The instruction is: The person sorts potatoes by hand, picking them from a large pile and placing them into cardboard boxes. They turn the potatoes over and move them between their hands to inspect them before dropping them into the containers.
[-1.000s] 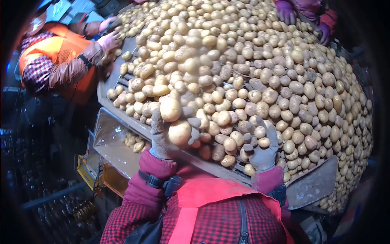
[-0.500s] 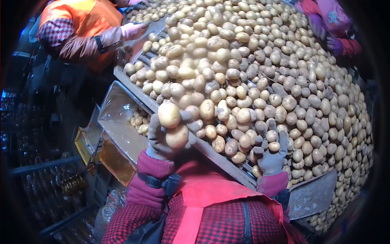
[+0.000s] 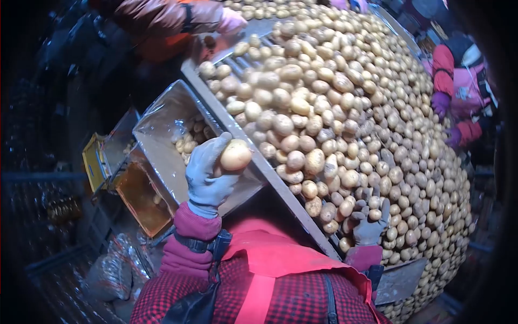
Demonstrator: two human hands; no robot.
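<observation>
My left hand [image 3: 209, 174], in a grey glove, is closed round a large pale potato [image 3: 236, 155] above the box beside the table's edge. My right hand [image 3: 370, 220], gloved too, lies on the pile of potatoes [image 3: 345, 119] near the front rail, fingers spread and curved up around a small potato [image 3: 374, 214]. Whether it grips that potato is hard to tell.
A grey metal rail [image 3: 261, 162] edges the pile. Left of it are a plastic-lined box [image 3: 162, 146] holding potatoes, an orange-brown box [image 3: 140, 195] and a yellow crate [image 3: 95, 163]. Co-workers' arms reach in at the top left [image 3: 178, 19] and right [image 3: 443, 81].
My left hand has moved outward from the rail over the box. It held two potatoes; one shows in it now. The view has shifted, and my right hand stays on the pile.
</observation>
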